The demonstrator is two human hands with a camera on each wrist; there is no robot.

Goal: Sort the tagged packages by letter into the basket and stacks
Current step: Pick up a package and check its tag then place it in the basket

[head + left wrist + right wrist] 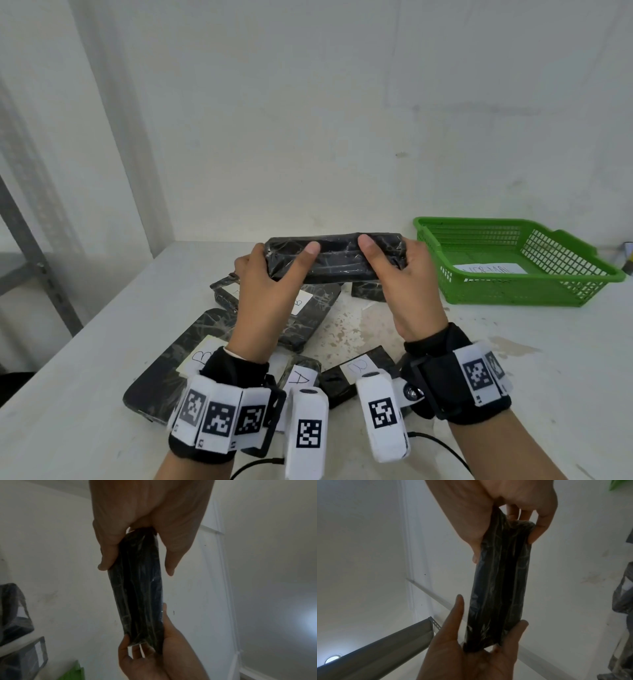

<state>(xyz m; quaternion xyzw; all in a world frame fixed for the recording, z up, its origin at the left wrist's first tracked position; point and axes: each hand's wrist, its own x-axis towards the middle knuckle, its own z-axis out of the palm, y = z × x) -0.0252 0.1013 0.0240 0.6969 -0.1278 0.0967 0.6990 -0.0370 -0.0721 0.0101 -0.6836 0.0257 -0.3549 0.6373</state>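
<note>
Hands point(260, 294) gripping package point(335, 257), label point(489, 269) in basket point(513, 291)

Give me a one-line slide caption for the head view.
Both hands, left and right, hold a black wrapped package above lettered packages, green basket at right.

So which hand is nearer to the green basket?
The right hand. It grips the right end of the black package, just left of the basket. The left hand grips the package's left end, farther away.
</note>
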